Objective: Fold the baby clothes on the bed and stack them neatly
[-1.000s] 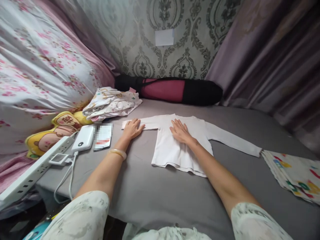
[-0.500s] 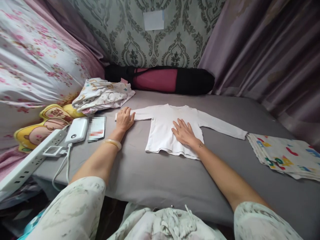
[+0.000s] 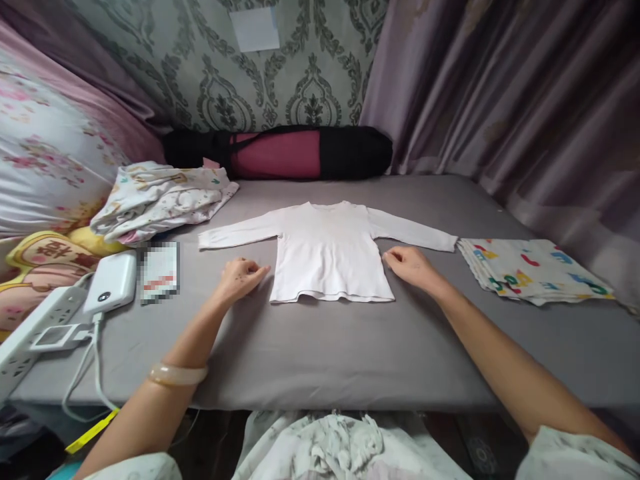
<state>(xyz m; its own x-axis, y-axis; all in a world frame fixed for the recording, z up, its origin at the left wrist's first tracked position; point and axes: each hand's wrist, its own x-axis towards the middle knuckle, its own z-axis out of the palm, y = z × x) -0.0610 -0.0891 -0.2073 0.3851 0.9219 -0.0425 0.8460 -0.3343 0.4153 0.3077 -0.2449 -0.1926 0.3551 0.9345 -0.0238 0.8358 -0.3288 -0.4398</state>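
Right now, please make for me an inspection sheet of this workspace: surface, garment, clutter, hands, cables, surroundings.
Surface: grey sheet, lightly creased.
Garment: white shirt, spread flat, sleeves outstretched, hem wavy.
Clutter: folded colour-printed cloth at right; crumpled patterned cloth, white device and partly blurred flat item at left.
Hands: left hand apart from the shirt; right hand at its side edge, contact unclear; both curled.
Cables: white cables loop near the front edge, beside the power strip.
Surroundings: long black-and-red bag and patterned wall behind; purple curtain at right.

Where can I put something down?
The gray sheet is bare from the white shirt down to the near edge, and between the shirt and the long bag. The left side is crowded: power strip, power bank, cables, crumpled cloth.
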